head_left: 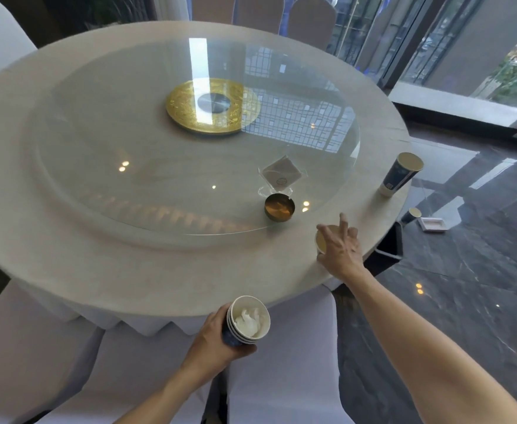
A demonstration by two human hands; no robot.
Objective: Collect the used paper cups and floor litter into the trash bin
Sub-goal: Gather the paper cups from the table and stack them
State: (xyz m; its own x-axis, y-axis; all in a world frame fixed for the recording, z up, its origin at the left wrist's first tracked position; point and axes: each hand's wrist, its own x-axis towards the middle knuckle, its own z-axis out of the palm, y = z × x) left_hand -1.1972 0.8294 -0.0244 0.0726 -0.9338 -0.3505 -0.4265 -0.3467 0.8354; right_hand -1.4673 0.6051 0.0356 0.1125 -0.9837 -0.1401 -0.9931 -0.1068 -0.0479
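The right hand (339, 247) reaches over the near right edge of the tabletop (165, 270), its fingers (344, 221) spread above a paper cup (320, 242) that stands there; the hand covers most of the cup, so whether the fingers grasp it or only touch its rim cannot be told. The left hand (217, 341) is lower, in front of the tabletop edge, with fingers and thumb curled round a stack of nested paper cups (248, 321); the top cup holds crumpled white tissue (249, 322).

Just beyond the right hand, on the glass turntable (159, 179), sits a small brass bowl (279, 207), and behind it a clear stand with a card (281, 174). A gold disc (212, 107) marks the turntable's centre. Farther right, at the tabletop's rim, another blue paper cup (399, 174) stands upright. On the dark floor (465, 301) beyond lie a further cup (411, 215) and a white flat box (433, 224) beside it. White-covered chairs (281, 362) stand near the person.
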